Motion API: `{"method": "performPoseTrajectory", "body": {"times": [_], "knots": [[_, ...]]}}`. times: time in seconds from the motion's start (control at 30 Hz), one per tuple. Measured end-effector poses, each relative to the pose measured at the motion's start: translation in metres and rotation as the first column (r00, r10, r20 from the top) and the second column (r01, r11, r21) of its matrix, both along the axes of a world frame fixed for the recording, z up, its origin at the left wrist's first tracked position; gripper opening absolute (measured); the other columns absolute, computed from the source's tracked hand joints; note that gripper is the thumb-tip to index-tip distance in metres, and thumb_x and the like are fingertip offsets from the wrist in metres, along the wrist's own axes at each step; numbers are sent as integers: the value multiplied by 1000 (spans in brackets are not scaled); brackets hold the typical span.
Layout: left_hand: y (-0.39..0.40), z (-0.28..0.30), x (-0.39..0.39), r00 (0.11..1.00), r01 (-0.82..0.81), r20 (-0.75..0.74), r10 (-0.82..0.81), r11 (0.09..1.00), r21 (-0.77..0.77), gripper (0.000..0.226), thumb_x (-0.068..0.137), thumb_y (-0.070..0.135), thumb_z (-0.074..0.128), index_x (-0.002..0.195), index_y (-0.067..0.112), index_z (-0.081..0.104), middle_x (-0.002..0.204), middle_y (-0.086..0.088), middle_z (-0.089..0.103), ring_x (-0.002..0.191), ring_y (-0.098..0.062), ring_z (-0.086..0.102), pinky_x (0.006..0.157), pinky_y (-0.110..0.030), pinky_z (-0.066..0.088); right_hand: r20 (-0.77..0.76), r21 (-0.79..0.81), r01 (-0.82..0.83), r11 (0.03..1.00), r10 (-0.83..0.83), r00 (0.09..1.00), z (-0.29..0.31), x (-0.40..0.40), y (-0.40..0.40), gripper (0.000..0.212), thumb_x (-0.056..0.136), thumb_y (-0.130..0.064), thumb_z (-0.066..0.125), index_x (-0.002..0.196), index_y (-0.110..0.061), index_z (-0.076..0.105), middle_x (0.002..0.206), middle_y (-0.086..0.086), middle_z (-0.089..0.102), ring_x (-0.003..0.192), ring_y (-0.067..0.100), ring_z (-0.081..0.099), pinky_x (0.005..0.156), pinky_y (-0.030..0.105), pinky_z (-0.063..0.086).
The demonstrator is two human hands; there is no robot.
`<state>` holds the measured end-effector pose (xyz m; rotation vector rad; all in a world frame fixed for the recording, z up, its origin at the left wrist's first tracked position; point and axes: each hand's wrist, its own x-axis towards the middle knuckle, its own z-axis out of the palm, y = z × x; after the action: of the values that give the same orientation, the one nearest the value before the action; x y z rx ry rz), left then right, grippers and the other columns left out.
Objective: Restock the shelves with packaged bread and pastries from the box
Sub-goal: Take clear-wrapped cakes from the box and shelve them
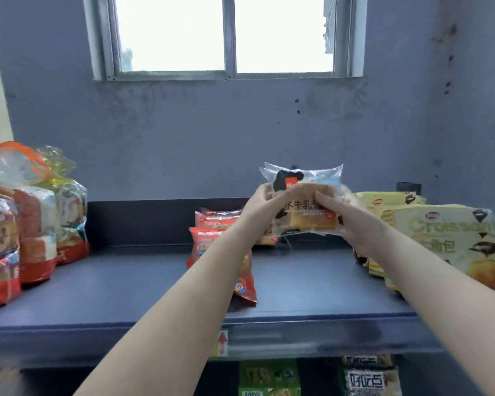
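I hold a clear-wrapped milk bread packet with black cow-spot print above the back of the top shelf. My left hand grips its left side and my right hand grips its right side. Just below and behind it stands a similar packet, mostly hidden by my hands. Red pastry packets stand in a row left of it, partly behind my left forearm. Yellow croissant bags lean on the right. The box is out of view.
Tall bagged bread loaves fill the shelf's left end. A blue wall and a window rise behind. The shelf's front lip carries a red-arrow label. Green and dark snack packets sit on the shelf below.
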<state>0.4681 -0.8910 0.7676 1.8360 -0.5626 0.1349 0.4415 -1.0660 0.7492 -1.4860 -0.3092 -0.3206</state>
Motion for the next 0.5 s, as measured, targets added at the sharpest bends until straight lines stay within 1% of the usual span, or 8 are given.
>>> {"method": "performPoseTrajectory", "body": {"times": [0.07, 0.13, 0.17, 0.23, 0.3, 0.33, 0.4, 0.5], "knots": [[-7, -1, 8, 997, -67, -43, 69, 997, 38, 61, 79, 56, 63, 124, 18, 55, 118, 2, 59, 97, -11, 56, 77, -24, 44, -22, 3, -10, 1000, 10, 1000, -9, 17, -10, 81, 68, -32, 72, 139, -25, 33, 108, -3, 69, 95, 15, 70, 79, 38, 57], [-16, -5, 16, 986, -102, -129, 106, 994, 37, 54, 77, 48, 69, 118, 14, 60, 113, -3, 62, 94, -16, 57, 73, -26, 45, -56, -7, -24, 1000, 24, 998, -19, 33, -16, 77, 73, -27, 72, 139, -22, 33, 107, -4, 69, 93, 14, 70, 74, 34, 58], [-21, -8, 17, 980, -121, -157, 124, 992, 26, 54, 76, 44, 71, 119, 12, 60, 109, -4, 62, 95, -18, 58, 73, -27, 45, -76, -22, -41, 999, 39, 996, -24, 40, -18, 72, 74, -27, 72, 137, -18, 38, 110, 0, 69, 93, 16, 70, 71, 34, 58], [-31, -15, 23, 966, -168, -200, 163, 986, -10, 64, 72, 43, 72, 124, 10, 55, 113, -4, 61, 102, -22, 59, 74, -30, 47, -116, -38, -70, 997, 65, 991, -36, 57, -19, 68, 71, -28, 78, 131, -12, 48, 117, 10, 67, 96, 25, 69, 71, 37, 58], [-39, -21, 26, 947, -227, -251, 201, 970, -83, 71, 73, 38, 70, 130, 6, 42, 118, -7, 57, 99, -21, 58, 69, -30, 49, -144, -38, -87, 995, 81, 986, -44, 72, -18, 67, 71, -28, 77, 129, -9, 50, 120, 14, 66, 103, 30, 67, 81, 41, 56], [-43, -25, 30, 933, -264, -285, 222, 957, -120, 79, 71, 36, 70, 134, 4, 35, 121, -9, 55, 100, -22, 58, 73, -32, 51, -153, -45, -87, 995, 79, 985, -47, 78, -16, 65, 74, -27, 76, 130, -9, 48, 120, 14, 65, 106, 29, 66, 84, 41, 55], [-46, -35, 44, 913, -308, -330, 239, 935, -175, 93, 57, 38, 69, 134, 4, 32, 121, -13, 57, 106, -28, 60, 87, -43, 53, -174, -57, -86, 995, 75, 982, -53, 90, -12, 56, 82, -19, 71, 130, -9, 45, 121, 11, 64, 108, 24, 64, 87, 36, 53], [-44, -60, 91, 881, -373, -385, 276, 905, -204, 103, 39, 39, 68, 133, 17, 32, 114, -14, 61, 101, -33, 65, 84, -53, 54, -220, -99, -105, 990, 81, 972, -61, 101, -2, 52, 85, -14, 67, 130, -11, 42, 123, 8, 62, 105, 19, 63, 85, 30, 52]]}}
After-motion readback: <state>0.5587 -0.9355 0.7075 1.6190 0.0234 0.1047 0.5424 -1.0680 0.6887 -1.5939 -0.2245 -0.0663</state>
